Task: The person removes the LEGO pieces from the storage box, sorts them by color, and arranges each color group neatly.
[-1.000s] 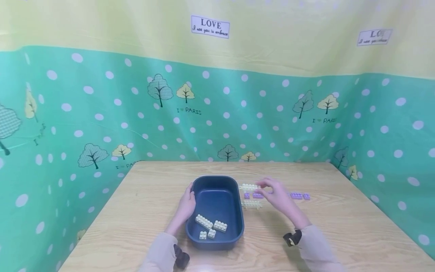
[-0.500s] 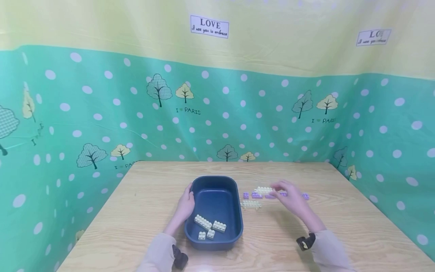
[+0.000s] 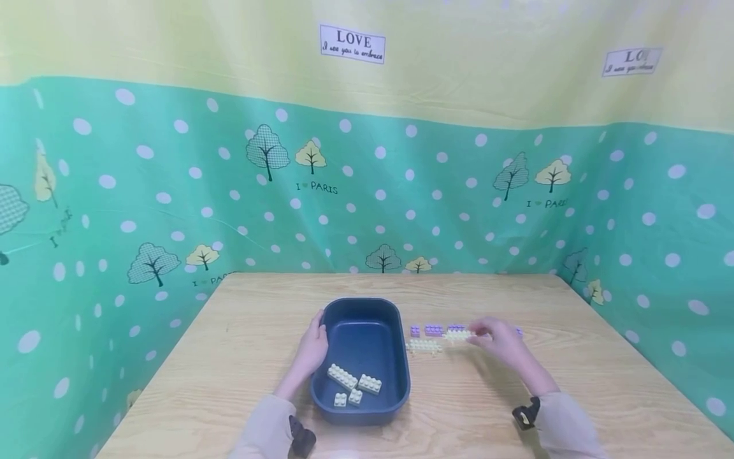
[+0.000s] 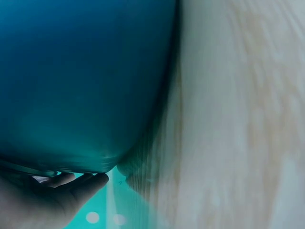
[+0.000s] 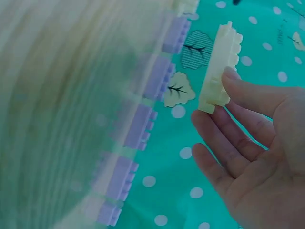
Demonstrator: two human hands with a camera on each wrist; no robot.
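In the head view my left hand [image 3: 312,347] holds the dark blue box [image 3: 398,357] at its left side, thumb by the rim. The left wrist view shows its fingers [image 4: 83,188] against the outer wall. My right hand [image 3: 504,347] pinches one end of a long cream building block [image 3: 457,335] between thumb and fingers. The right wrist view has this block [image 5: 220,67] held above the table, studs toward the right. Behind it runs a row of purple building blocks [image 3: 434,330], partly hidden by the hand. Another long cream block [image 3: 423,345] lies between box and hand.
Several cream blocks [image 3: 342,376] of differing lengths lie inside the box near its front end. The wooden table [image 3: 258,370] meets a green and yellow patterned curtain [image 3: 321,210] at the back and sides.
My right hand has carried the cream block from beside the box's far right, over the purple row, to the right and nearer. The left hand stays at the box.
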